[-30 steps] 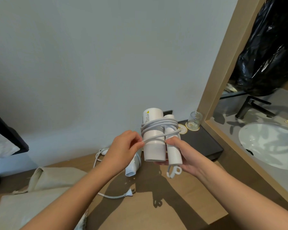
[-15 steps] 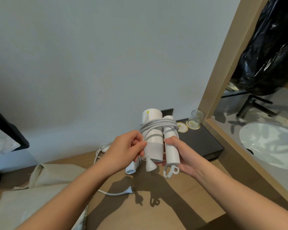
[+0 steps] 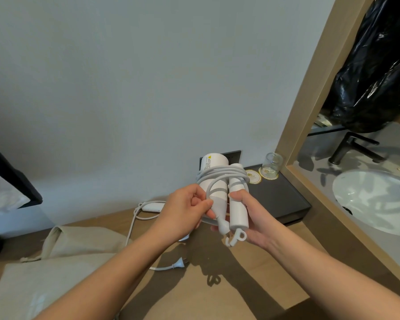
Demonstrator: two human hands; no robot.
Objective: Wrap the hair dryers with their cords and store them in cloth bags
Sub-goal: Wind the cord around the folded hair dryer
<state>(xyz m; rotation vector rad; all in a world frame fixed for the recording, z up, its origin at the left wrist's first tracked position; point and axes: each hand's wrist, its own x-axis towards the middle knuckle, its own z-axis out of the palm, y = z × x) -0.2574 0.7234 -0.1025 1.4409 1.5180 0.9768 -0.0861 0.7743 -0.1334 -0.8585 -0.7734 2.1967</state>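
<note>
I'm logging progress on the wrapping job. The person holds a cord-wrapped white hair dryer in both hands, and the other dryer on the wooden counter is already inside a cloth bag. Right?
Not quite. The head view shows the second hair dryer lying bare on the wooden counter, its cord loose, beside the cloth bags, not inside one. The rest holds: the left hand and right hand hold the wrapped white hair dryer.

Off to my right, beyond the tabletop [image 3: 217,303]
A glass [image 3: 273,162] on a coaster [image 3: 268,175], black tap [image 3: 351,147] over white basin [image 3: 374,199]
</note>
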